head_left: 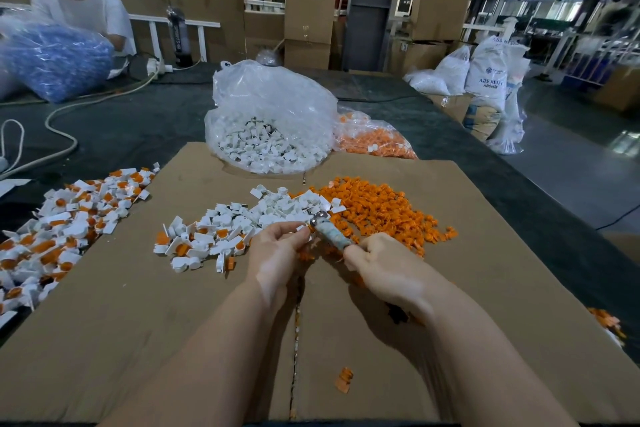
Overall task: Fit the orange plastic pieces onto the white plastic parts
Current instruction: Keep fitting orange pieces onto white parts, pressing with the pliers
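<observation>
The right hand [377,265] had its grip closed around the lower end of a short cylindrical tool with a pale patterned handle and a round metal head [329,232], and the head pointed up and to the left, toward the other hand. The left hand [277,246] pinched something small at its fingertips [303,230], just beside the metal head; I could not tell for sure whether this was a white part, an orange piece, or both already together, because the fingers hid it.

To my judgement, the step in hand was the pressing of one orange piece into one white part with the help of the tool. The next move would call for holding the small part steady and straight under the tool head, so that the piece seats fully, and then putting the finished part aside.

Beyond the hands, a heap of loose small white plastic parts [273,210] lay in the middle of the flat brown cardboard sheet [138,322], and a heap of loose small orange plastic pieces [377,206] lay to its right, the two heaps touching. A group of white parts already fitted with orange [194,243] lay left of the hands, and a bigger pile of such parts [72,215] was at the left edge of the cardboard. At the far edge stood a clear plastic bag of white parts [266,128], with a bag of orange pieces [374,139] beside it on the dark surface [138,121].
</observation>
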`<state>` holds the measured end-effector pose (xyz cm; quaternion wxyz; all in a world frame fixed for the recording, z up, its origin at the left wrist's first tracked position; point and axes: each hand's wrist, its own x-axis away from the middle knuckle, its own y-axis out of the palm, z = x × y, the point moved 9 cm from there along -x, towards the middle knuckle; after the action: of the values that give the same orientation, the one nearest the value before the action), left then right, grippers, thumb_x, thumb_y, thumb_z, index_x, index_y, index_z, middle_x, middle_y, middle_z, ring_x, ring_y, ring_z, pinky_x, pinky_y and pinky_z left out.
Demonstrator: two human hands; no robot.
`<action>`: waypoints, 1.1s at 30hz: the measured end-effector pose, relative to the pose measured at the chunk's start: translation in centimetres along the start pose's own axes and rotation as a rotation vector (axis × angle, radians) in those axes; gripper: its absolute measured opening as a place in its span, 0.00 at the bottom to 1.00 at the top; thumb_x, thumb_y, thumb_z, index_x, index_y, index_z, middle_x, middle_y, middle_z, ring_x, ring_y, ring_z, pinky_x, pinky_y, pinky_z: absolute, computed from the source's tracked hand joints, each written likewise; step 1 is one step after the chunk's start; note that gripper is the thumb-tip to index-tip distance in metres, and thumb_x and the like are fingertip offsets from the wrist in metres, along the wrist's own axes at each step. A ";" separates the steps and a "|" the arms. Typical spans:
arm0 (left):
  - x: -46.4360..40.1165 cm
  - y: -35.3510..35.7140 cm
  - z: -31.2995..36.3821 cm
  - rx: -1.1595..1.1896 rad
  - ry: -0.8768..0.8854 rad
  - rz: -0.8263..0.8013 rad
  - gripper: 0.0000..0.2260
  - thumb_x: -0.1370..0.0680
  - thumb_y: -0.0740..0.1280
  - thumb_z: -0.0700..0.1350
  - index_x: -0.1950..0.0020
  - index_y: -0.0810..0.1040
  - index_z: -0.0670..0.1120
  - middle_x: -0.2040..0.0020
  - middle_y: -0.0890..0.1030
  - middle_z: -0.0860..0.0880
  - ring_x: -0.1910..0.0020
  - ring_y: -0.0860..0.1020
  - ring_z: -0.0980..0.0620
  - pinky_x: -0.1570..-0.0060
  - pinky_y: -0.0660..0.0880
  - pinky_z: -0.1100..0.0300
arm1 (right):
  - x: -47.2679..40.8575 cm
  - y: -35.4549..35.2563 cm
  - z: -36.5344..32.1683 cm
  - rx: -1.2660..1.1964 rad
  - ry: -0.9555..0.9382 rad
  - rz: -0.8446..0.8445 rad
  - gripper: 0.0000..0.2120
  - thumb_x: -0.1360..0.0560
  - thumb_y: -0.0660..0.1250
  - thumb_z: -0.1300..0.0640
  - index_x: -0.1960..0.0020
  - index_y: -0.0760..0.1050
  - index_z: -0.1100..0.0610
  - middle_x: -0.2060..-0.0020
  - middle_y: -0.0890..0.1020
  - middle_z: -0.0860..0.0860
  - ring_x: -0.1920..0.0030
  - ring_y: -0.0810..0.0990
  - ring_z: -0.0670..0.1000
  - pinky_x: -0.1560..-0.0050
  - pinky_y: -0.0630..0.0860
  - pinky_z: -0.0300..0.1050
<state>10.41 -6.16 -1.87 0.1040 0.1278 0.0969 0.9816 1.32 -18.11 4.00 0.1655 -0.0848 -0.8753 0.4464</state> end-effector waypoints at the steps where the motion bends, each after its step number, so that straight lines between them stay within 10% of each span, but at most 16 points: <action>1: 0.0 0.0 0.0 0.002 -0.003 0.007 0.07 0.25 0.67 0.37 0.47 0.77 0.38 0.57 0.82 0.40 0.64 0.80 0.49 0.63 0.78 0.58 | 0.1 0.0 0.0 -0.014 0.007 -0.011 0.15 0.22 0.55 0.50 0.60 0.70 0.58 0.72 0.67 0.51 0.73 0.63 0.50 0.73 0.57 0.43; 8: 0.2 -0.2 0.2 -0.029 -0.004 0.050 0.07 0.24 0.66 0.35 0.47 0.77 0.37 0.64 0.80 0.46 0.74 0.77 0.58 0.77 0.72 0.70 | 0.5 0.5 -0.1 -0.022 0.021 -0.103 0.15 0.21 0.54 0.49 0.64 0.67 0.54 0.72 0.67 0.49 0.74 0.64 0.47 0.75 0.57 0.41; 21: 0.8 0.1 0.4 -0.058 -0.015 0.021 0.07 0.24 0.66 0.36 0.46 0.76 0.37 0.60 0.80 0.43 0.65 0.77 0.52 0.69 0.75 0.62 | -0.3 1.8 0.5 0.004 -0.014 -0.002 0.17 0.21 0.55 0.43 0.50 0.70 0.57 0.60 0.74 0.52 0.62 0.72 0.52 0.61 0.68 0.47; 33: 1.2 -0.2 0.7 -0.209 0.180 -0.008 0.06 0.25 0.68 0.40 0.48 0.78 0.43 0.60 0.82 0.42 0.65 0.82 0.54 0.64 0.75 0.67 | -0.1 -2.0 3.6 0.126 0.040 0.479 0.21 0.27 0.61 0.37 0.51 0.70 0.56 0.55 0.73 0.50 0.51 0.72 0.52 0.56 0.69 0.44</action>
<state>9.54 -5.61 -0.94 0.1117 0.0271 0.0038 0.9934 0.12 -22.04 3.62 0.0774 -0.2881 -0.7971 0.5250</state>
